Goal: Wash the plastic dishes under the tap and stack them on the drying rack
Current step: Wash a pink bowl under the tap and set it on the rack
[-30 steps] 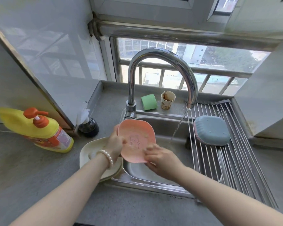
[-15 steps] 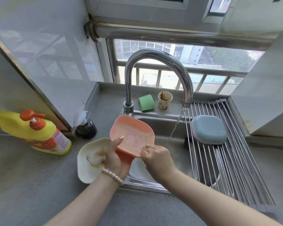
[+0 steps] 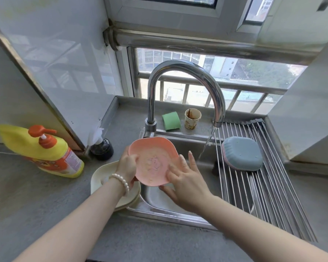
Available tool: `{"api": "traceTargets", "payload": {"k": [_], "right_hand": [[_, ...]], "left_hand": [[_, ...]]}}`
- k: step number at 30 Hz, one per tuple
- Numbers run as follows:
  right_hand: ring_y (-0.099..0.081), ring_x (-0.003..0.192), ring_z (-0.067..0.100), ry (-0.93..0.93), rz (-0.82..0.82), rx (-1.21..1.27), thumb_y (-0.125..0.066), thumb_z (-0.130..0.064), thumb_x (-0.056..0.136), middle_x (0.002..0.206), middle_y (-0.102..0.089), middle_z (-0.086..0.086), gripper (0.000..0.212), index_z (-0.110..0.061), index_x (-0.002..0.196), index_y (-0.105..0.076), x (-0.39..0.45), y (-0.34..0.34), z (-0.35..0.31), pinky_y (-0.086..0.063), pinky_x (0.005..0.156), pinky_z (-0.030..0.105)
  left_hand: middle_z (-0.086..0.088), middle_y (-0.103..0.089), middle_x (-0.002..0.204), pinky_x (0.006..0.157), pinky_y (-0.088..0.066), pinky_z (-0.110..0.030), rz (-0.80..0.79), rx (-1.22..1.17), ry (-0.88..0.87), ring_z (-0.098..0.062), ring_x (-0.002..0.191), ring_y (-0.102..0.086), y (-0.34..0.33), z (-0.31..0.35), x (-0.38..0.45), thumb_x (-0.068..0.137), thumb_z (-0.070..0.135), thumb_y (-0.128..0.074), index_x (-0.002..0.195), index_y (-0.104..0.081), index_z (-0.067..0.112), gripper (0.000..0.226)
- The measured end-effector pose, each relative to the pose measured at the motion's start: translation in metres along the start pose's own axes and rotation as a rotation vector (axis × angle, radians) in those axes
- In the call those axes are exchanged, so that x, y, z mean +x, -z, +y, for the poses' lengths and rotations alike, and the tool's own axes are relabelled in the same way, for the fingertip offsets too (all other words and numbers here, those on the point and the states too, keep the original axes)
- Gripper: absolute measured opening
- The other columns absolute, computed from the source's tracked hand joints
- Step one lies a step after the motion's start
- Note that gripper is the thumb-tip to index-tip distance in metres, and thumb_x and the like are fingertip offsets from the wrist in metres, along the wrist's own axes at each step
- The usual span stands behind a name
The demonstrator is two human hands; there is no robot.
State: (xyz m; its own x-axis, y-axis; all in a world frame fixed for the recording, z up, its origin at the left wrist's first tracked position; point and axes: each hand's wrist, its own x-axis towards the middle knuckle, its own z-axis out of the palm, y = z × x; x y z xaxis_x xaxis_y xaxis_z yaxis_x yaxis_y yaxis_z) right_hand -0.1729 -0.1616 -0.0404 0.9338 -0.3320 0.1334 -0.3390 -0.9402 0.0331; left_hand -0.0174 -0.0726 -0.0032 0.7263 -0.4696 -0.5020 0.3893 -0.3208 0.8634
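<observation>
The pink plastic dish (image 3: pixel 153 161) is in the centre of the frame, held above the left part of the steel sink (image 3: pixel 159 199) and tilted so that its inside faces the camera; a pale drawing and some residue show on its inner surface. The left hand (image 3: pixel 127 167), with a pearl bracelet (image 3: pixel 121 181) on the wrist, grips the left rim of the dish with the thumb inside; the right hand (image 3: pixel 186 178) has its fingers spread and almost straight, the fingertips touching the right inner side of the dish and the thumb below its edge.

The tap (image 3: pixel 186 87) curves over the sink, and a thin stream of water (image 3: pixel 206 144) falls to the right of the dish, not touching it. On the roll-up drying rack (image 3: pixel 263 176), at the right of the frame, a blue dish (image 3: pixel 242 153) lies upside down on top of a pink one, of which only the edge shows. At the lower left of the dish, cream dishes (image 3: pixel 104 173) are stacked on the grey counter (image 3: pixel 36 201), partly hidden by the left wrist.

Further left lies a yellow detergent bottle (image 3: pixel 45 150) with an orange pump; a small dark bottle (image 3: pixel 102 148) stands near the wall. Behind the tap are a green sponge (image 3: pixel 170 121) and a stained paper cup (image 3: pixel 192 118).
</observation>
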Motion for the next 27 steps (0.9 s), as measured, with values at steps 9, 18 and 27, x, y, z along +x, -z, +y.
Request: {"api": "traceTargets", "payload": {"k": [9,18,27], "right_hand": [[-0.067,0.103,0.029,0.265,-0.079,-0.126,-0.075,-0.058,0.063,0.099,-0.072,0.014,0.066,0.000,0.096,-0.074,0.006,-0.013,0.022,-0.045,0.099,0.043],[-0.061,0.092,0.022,0.264,-0.347,0.400,-0.024,-0.068,0.090,0.087,-0.066,-0.002,0.065,-0.019,0.082,-0.064,-0.011,0.008,0.023,-0.049,0.090,0.039],[0.024,0.143,0.018,0.017,-0.619,0.227,0.014,-0.079,0.058,0.157,0.021,0.007,0.117,-0.009,0.151,0.010,0.023,0.020,-0.002,0.019,0.115,0.039]], "left_hand": [[-0.020,-0.062,0.095,0.071,-0.054,-0.046,-0.402,-0.068,0.332,-0.034,0.081,-0.062,0.007,0.012,-0.008,0.088,0.008,-0.046,0.109,-0.051,0.005,0.022],[-0.011,-0.058,0.113,0.078,-0.049,-0.057,-0.291,-0.135,0.205,-0.034,0.088,-0.059,0.017,-0.016,0.004,0.099,0.011,-0.042,0.126,-0.055,0.027,0.033],[-0.013,-0.064,0.119,0.077,-0.057,-0.034,-0.553,-0.217,0.270,-0.024,0.096,-0.065,-0.007,-0.018,-0.003,0.102,0.016,-0.036,0.126,-0.056,0.012,0.032]]}}
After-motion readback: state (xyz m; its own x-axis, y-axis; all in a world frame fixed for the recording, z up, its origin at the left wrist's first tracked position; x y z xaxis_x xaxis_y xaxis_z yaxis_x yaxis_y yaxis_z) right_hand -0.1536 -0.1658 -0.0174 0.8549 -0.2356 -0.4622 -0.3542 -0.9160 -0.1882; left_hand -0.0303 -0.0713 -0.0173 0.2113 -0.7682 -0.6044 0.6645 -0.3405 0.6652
